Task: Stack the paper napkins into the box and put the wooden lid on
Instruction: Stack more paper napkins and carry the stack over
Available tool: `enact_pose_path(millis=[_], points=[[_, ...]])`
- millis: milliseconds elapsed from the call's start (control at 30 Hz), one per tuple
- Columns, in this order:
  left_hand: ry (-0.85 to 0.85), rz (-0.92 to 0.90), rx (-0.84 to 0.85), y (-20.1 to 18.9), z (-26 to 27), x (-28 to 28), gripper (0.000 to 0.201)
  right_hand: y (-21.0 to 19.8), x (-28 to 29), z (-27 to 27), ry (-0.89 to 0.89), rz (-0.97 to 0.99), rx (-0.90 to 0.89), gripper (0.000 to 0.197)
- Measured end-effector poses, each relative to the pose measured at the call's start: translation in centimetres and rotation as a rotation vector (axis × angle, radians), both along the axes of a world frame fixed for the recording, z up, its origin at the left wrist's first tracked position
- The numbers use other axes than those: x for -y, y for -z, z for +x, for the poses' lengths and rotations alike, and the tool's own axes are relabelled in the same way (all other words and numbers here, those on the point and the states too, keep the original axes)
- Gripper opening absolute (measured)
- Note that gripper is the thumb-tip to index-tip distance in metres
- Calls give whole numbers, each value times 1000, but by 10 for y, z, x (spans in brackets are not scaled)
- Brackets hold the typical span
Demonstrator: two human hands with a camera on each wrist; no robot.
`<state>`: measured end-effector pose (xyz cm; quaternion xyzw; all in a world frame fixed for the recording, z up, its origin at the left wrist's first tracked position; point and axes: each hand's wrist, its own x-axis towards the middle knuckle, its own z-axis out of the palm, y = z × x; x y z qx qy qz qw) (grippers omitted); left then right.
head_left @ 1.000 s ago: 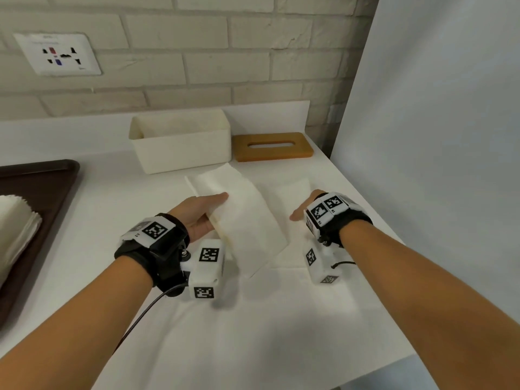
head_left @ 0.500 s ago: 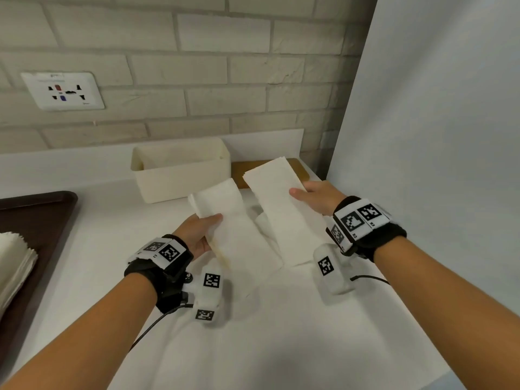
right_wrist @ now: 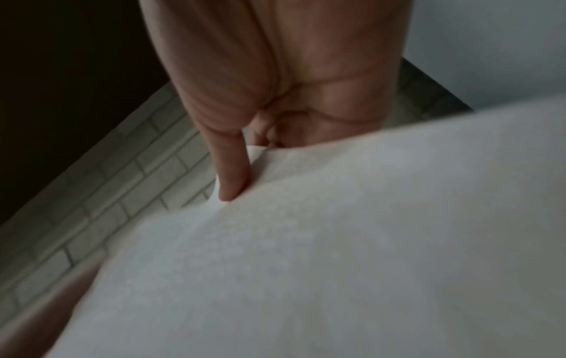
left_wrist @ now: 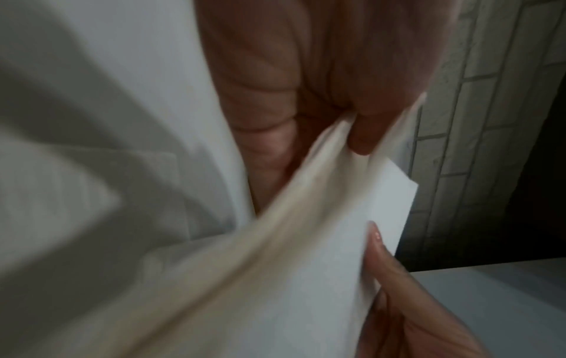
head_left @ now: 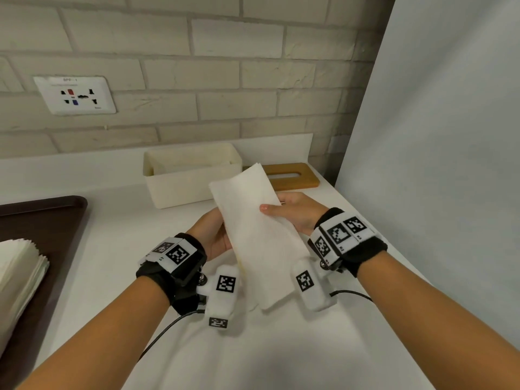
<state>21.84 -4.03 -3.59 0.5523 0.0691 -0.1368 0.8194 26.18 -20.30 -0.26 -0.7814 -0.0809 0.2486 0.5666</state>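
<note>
Your left hand (head_left: 215,235) and right hand (head_left: 292,211) each pinch a long edge of the folded napkins (head_left: 256,232), held tilted above the bench (head_left: 112,249), just short of the open box (head_left: 194,175). Square the edges between both grips, then lower the bundle flat into the box; the wooden lid (head_left: 292,175) waits beside it.

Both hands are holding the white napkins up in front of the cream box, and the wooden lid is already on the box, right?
Not quite. In the head view the slotted wooden lid lies on the counter right of the open cream box. Both the left hand and right hand do hold the white paper napkins.
</note>
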Motion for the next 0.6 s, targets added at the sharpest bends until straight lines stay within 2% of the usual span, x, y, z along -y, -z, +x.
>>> enact_pose_path(millis=[233, 367, 400, 467, 600], points=[[-92, -89, -18, 4, 4, -12, 42, 4, -6, 0, 55, -100, 98, 31], [-41, -153, -41, 1, 3, -12, 65, 7, -10, -6, 73, -99, 102, 32], [-19, -133, -43, 0, 3, -10, 64, 8, -11, -7, 70, -93, 94, 32], [-15, -44, -31, -1, 2, -6, 50, 10, -13, -7, 62, -89, 78, 32], [-147, 63, -46, 1, 1, -5, 39, 9, -12, -5, 25, -90, 36, 28]])
